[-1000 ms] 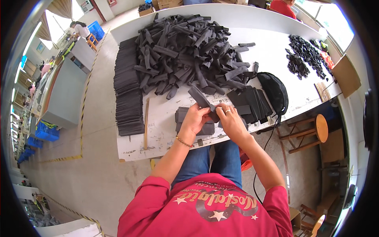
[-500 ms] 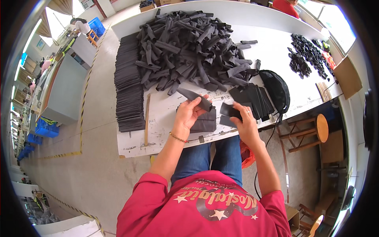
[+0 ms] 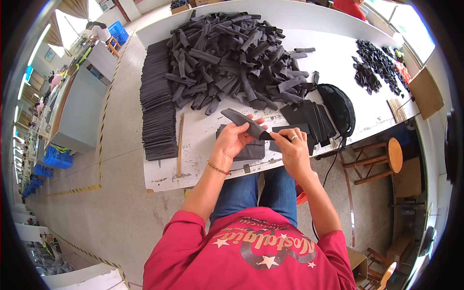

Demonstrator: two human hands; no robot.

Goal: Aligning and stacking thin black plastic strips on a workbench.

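Our hands have come together again: half a second ago they stood apart, the right one with a loose dark piece of its own, and now the right hand [image 3: 294, 149] has moved left to meet the tube [image 3: 252, 128]. The left hand [image 3: 236, 140] has stayed nearly in place and keeps the tube over the bench [image 3: 200, 154], just in front of the pile [image 3: 222, 60].

Our left hand is turned palm up, half open, with the thumb over the tube and the fingers spread behind it. Our right hand is turned knuckles up, its thumb and fingers closed in a pinch on the dark material at the tube's right end; whether the loose piece is in that grip we cannot tell. The tube slants from upper left down to the right. Both our forearms rise from below and lean inward, the left with a bracelet [image 3: 218, 167] at the wrist.

Under the hands lies a stack [image 3: 250, 151], partly hidden; the fanned sheets [image 3: 316, 123] lie to its right. The pile, the long row [image 3: 158, 104] and the stick [image 3: 180, 145] look unchanged.
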